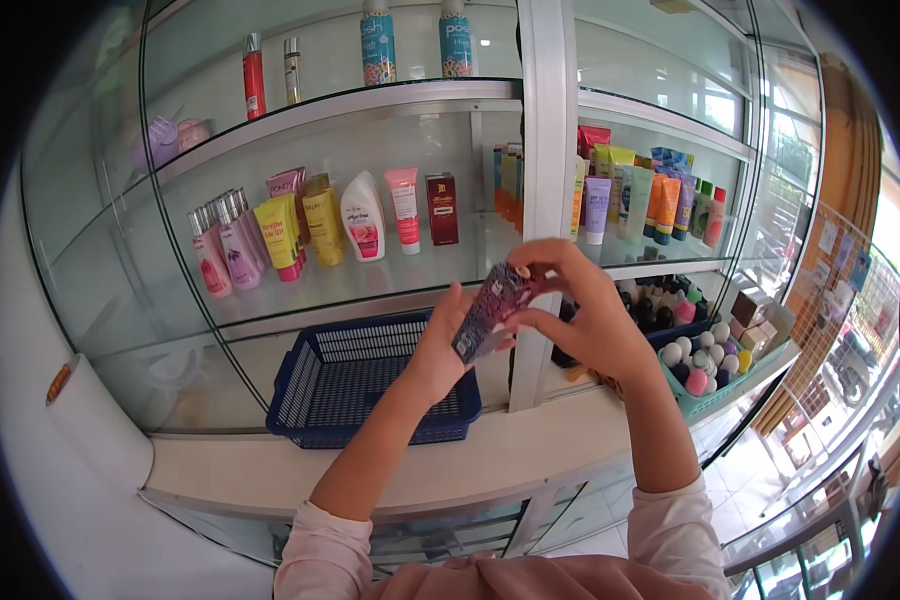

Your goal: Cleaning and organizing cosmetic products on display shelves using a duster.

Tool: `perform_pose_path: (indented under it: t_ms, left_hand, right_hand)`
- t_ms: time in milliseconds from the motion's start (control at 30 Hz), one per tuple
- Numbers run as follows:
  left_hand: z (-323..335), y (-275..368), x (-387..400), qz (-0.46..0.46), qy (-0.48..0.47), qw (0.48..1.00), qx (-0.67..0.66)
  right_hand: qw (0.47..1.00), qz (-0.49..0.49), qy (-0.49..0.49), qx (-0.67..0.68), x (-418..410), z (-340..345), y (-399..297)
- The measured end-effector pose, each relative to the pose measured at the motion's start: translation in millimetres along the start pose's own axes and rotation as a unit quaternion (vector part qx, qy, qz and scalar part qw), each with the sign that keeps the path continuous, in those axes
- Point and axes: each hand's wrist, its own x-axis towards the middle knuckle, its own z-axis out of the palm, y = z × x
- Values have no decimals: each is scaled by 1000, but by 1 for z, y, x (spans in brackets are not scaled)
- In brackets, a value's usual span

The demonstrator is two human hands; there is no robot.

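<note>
My left hand point(442, 349) holds a small dark patterned box point(490, 311) from below and the left. My right hand point(585, 307) is at its upper right end, thumb and fingers on or close against it; blur hides the exact contact. Below and left of the hands, a dark blue plastic basket point(289, 401) rests on the counter, with nothing visible inside. On the glass shelf behind stand a dark red box point(442, 210), a pink and white tube point(403, 210), a white lotion bottle point(363, 217), yellow tubes point(277, 236) and several pink and purple bottles point(236, 244).
A metal upright point(547, 187) divides the glass cabinet. Right of it, more tubes point(597, 206) stand on a shelf. Below them, a teal basket point(709, 405) holds several round-capped bottles. Spray cans point(379, 45) stand on the upper shelf. The pale counter edge point(390, 480) runs before me.
</note>
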Motion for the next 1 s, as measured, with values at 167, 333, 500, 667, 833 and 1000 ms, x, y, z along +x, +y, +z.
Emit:
perform_pose_path:
  t_ms: [167, 333, 500, 667, 833, 1000]
  left_hand:
    - [-44, 33, -9, 156, 79, 940, 292]
    - [-44, 52, -26, 353, 77, 694, 623]
    - [-64, 55, -31, 267, 81, 550, 787]
    - [-77, 57, -32, 231, 44, 538, 809]
    - [-81, 58, -30, 235, 24, 545, 805]
    - [-85, 58, -30, 240, 17, 550, 800]
  right_hand:
    - [993, 0, 50, -103, 55, 18, -2]
    - [980, -13, 43, -195, 96, 41, 43]
    - [972, -6, 25, -234, 117, 54, 73]
    - [970, 60, 18, -235, 129, 57, 99]
    - [963, 67, 40, -258, 134, 59, 120]
    - [959, 74, 31, -273, 132, 67, 118]
